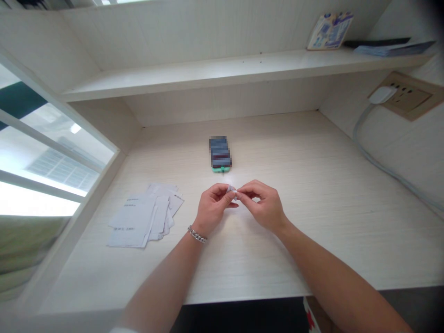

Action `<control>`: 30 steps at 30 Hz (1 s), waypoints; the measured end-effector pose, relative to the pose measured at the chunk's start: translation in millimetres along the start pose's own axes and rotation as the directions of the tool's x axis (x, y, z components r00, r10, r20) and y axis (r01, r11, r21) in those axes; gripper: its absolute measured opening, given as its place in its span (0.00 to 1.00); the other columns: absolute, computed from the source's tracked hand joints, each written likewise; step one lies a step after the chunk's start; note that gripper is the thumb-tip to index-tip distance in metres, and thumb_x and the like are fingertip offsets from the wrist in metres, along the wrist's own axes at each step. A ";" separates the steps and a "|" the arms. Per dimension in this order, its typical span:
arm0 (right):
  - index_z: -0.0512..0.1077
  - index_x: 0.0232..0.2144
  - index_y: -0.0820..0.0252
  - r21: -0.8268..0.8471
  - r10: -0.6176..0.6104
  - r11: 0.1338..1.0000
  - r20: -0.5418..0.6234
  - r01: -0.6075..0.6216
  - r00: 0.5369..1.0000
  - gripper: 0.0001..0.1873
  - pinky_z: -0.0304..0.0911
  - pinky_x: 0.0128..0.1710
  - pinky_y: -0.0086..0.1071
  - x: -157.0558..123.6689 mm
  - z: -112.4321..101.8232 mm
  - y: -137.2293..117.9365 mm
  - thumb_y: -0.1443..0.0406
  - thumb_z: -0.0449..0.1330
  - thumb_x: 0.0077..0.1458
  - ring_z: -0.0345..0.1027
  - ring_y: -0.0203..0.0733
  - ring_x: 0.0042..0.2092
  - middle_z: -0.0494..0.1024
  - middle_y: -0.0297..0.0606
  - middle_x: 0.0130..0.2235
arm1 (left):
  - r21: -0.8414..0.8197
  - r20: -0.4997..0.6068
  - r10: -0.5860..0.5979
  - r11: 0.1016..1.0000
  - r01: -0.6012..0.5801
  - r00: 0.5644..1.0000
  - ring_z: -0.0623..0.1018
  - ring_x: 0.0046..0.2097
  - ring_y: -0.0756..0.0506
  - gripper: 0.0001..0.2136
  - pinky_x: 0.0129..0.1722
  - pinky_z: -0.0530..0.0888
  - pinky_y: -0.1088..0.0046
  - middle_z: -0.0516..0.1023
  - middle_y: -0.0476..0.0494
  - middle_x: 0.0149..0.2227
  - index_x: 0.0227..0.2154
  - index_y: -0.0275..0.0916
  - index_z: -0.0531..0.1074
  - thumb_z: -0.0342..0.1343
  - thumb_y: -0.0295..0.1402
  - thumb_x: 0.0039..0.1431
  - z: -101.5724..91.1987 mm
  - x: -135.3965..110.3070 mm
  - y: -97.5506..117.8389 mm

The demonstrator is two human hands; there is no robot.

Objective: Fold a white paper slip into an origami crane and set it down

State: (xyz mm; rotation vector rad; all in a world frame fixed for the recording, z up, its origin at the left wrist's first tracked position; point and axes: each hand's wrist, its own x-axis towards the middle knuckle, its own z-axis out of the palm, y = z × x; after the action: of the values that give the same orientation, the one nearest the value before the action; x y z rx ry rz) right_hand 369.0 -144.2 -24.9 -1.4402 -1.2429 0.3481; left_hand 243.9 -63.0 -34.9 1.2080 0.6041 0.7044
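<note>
Between my two hands, above the desk, is a small folded piece of white paper (231, 189). My left hand (214, 203), with a silver chain bracelet (197, 234) at the wrist, pinches it between thumb and fingers. From the other side, my right hand (262, 203) grips its edge with thumb and forefinger. Much of the paper is hidden by the fingertips. A phone (220, 152) in a green case lies just beyond the hands, its screen blurred. To the left rests a loose stack of white paper pieces (138, 217) with some printed lines.
A shelf (194, 76) runs across the back, holding a patterned card box (329, 31) and some flat papers (391, 48). On the right wall, a white charger (382, 95) sits in the socket plate (412, 99), its cable (378, 164) trailing down. A window (52, 152) stands at left.
</note>
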 end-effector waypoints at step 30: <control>0.70 0.32 0.57 -0.123 -0.086 0.989 -0.019 0.083 0.996 0.06 0.66 0.30 0.31 -2.3 5.8 -3.3 0.67 0.53 0.55 0.67 0.37 0.32 0.73 0.38 0.34 | -0.088 -0.067 0.015 0.996 -0.021 0.998 0.77 0.36 0.47 0.11 0.37 0.77 0.66 0.77 0.45 0.34 0.33 0.36 0.73 0.62 0.35 0.47 4.2 0.0 -8.0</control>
State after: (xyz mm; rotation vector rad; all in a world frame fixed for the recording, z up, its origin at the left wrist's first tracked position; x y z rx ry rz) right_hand 362.0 -143.7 -24.8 -1.4856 -1.3207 0.1991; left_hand 248.4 -67.2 -41.6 1.1125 0.6117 0.7815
